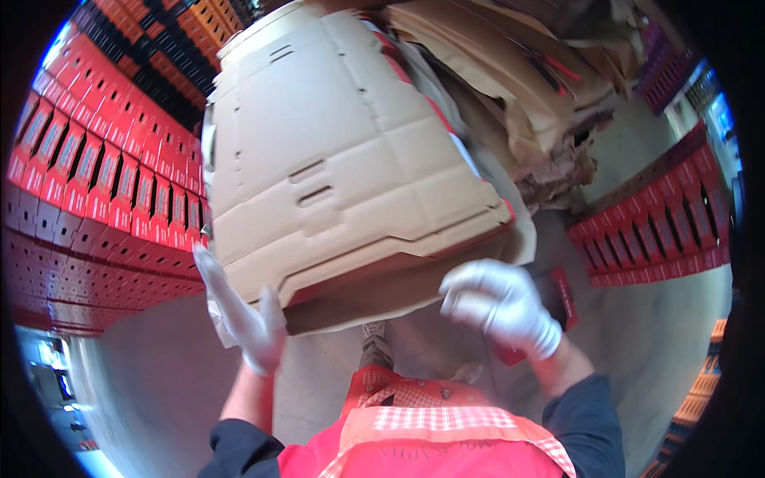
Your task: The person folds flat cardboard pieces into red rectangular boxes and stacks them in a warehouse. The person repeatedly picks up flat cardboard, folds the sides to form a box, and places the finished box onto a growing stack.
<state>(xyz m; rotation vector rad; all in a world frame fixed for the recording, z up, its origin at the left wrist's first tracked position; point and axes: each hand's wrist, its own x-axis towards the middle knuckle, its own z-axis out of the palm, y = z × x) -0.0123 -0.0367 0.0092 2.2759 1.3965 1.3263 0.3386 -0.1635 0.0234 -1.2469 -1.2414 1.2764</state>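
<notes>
A stack of flattened tan cardboard boxes (pixel 343 171) lies in front of me, with slots and crease lines, and a brown sheet (pixel 374 295) sticks out beneath its near edge. My left hand (pixel 247 319), in a white glove, is at the near left corner with thumb and fingers apart. It seems to touch that corner. By the near right corner is my right hand (pixel 498 303), also gloved in white. Its fingers are curled in, and whatever they might hold is hidden.
Rows of red boxes (pixel 103 179) are stacked high along the left, with orange and black boxes (pixel 175 56) behind. More red boxes (pixel 661 215) stand at the right. Crumpled brown paper (pixel 550 159) and loose cardboard lie beyond the stack's right side. Grey floor (pixel 159 366) surrounds me.
</notes>
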